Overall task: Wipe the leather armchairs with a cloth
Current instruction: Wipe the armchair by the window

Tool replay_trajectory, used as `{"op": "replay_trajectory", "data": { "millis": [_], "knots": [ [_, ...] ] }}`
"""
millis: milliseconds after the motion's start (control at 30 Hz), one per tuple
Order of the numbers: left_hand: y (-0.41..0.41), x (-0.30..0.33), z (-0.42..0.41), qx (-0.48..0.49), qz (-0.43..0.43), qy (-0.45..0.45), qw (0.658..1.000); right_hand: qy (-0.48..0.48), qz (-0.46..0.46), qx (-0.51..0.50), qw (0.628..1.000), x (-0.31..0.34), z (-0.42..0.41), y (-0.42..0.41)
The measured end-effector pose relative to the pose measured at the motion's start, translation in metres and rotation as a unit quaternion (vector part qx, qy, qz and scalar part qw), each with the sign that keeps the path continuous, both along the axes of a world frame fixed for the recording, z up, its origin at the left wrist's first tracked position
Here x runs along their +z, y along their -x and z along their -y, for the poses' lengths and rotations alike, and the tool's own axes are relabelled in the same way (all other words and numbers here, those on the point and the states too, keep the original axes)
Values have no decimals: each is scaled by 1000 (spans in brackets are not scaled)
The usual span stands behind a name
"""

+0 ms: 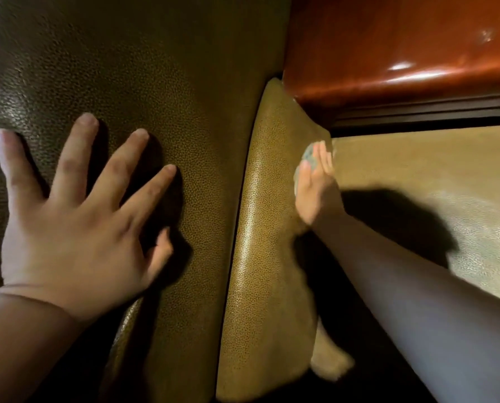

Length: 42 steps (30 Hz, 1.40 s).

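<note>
An olive-brown grained leather armchair fills the view; its back panel [144, 68] takes up the left half. My left hand [77, 216] lies flat on that panel with its fingers spread. A leather side cushion [260, 228] stands in the middle, and the seat [446, 170] stretches away to the right. My right hand [315, 187] reaches down into the corner between cushion and seat. It presses a small greyish cloth [308, 158] against the cushion. Only a bit of the cloth shows past the fingers, and the hand is blurred.
A glossy reddish-brown wooden armrest [403, 48] runs along the top right above the seat, with a dark gap under it. My right forearm casts a dark shadow across the seat.
</note>
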<state>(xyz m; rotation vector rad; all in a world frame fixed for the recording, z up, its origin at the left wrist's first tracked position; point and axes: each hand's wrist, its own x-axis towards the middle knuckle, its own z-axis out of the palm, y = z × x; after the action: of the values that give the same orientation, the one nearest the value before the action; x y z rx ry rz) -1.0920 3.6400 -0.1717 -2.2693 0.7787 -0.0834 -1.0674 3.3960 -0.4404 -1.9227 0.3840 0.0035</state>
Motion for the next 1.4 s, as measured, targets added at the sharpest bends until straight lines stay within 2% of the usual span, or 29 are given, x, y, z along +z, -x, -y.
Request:
{"op": "replay_trajectory", "data": {
  "millis": [67, 133, 200, 300, 367, 400, 500, 600, 700, 800, 900, 933, 1000, 1067, 1100, 1167, 1300, 1333, 1400],
  "knots": [
    [-4, -7, -5, 9, 6, 14, 1000, 7, -50, -20, 999, -2, 20, -57],
    [-3, -9, -4, 24, 3, 25, 999, 21, -56, -37, 998, 8, 14, -65],
    [-1, -7, 1, 34, -6, 26, 999, 40, -3, -45, 998, 33, -23, -23],
    [3, -2, 9, 23, -4, 4, 1000, 150, 123, 97, 976, 61, -81, 73],
    [7, 0, 13, 18, 9, 17, 1000, 142, 164, 153, 964, 59, -76, 86],
    [10, 0, 15, 16, 21, 29, 999, 135, 179, 149, 963, 55, -65, 71],
    [8, -1, 16, 10, 29, 30, 999, 123, 132, 81, 980, 54, -31, 9],
    [9, 0, 17, 11, 39, 18, 999, 100, 68, 18, 992, 63, -43, 5],
    [17, 4, 25, 17, 69, 6, 997, 140, 131, 40, 981, 67, -84, 99],
    [18, 8, 33, 25, 56, 0, 998, 179, 169, 208, 946, 58, -106, 234],
    [21, 8, 36, 29, 58, 1, 998, 209, 211, 277, 914, 37, -96, 266],
    [22, 7, 35, 33, 57, 0, 998, 206, 228, 275, 911, 36, -93, 255],
    [19, 6, 33, 42, 50, -4, 998, 135, 215, 192, 948, 43, -95, 218],
    [17, 6, 32, 48, 49, -11, 998, 44, 122, 55, 990, 55, -103, 194],
    [18, 6, 32, 45, 58, -4, 997, 38, 90, 39, 994, 58, -109, 197],
    [24, 7, 32, 34, 88, 6, 995, 103, 109, 118, 982, 59, -126, 235],
    [35, 9, 48, 50, 86, -9, 995, 245, 161, 286, 912, 56, -136, 340],
    [38, 8, 52, 66, 85, -14, 994, 265, 169, 301, 900, 54, -133, 347],
    [45, 0, 64, 92, 93, -36, 991, 236, 175, 301, 907, 51, -125, 329]
  ]
}}
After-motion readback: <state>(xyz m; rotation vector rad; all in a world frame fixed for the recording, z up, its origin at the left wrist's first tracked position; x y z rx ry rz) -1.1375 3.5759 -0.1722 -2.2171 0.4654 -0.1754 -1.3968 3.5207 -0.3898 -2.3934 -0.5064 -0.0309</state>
